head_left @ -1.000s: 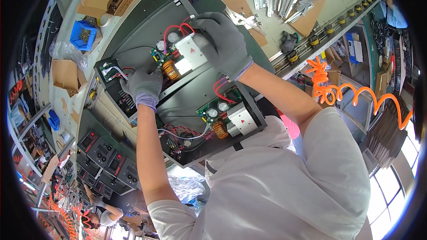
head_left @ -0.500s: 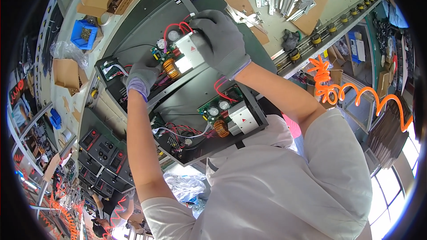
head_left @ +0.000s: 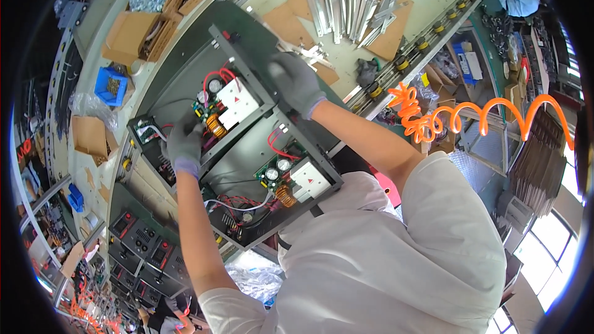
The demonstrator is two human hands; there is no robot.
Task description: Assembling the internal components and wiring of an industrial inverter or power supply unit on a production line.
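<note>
Two dark open metal cases lie side by side, a far case (head_left: 166, 96) and a near case (head_left: 216, 176). Each contains a green circuit board with a copper coil, round capacitors, red wires and a white plate. My left hand (head_left: 184, 143), in a grey glove, reaches into the near left part of the far case. Its fingers are bent down among the parts, and what they grip is hidden. My right hand (head_left: 296, 83), also gloved, hovers right of the far case's upright end panel (head_left: 244, 65). Motion smears its fingers, and nothing shows clearly in them.
Metal strips (head_left: 340, 12) lie on cardboard at the back. A roller rail (head_left: 402, 63) runs along the right edge. An orange coiled hose (head_left: 470, 111) hangs at right. Left stand a blue bin (head_left: 111, 86) and a cardboard box (head_left: 93, 139). Control panels (head_left: 139, 235) lie lower left.
My right hand has left the white plate in the far case and moved outside its end panel. My left hand stays inside that case. The whole view has shifted slightly.
</note>
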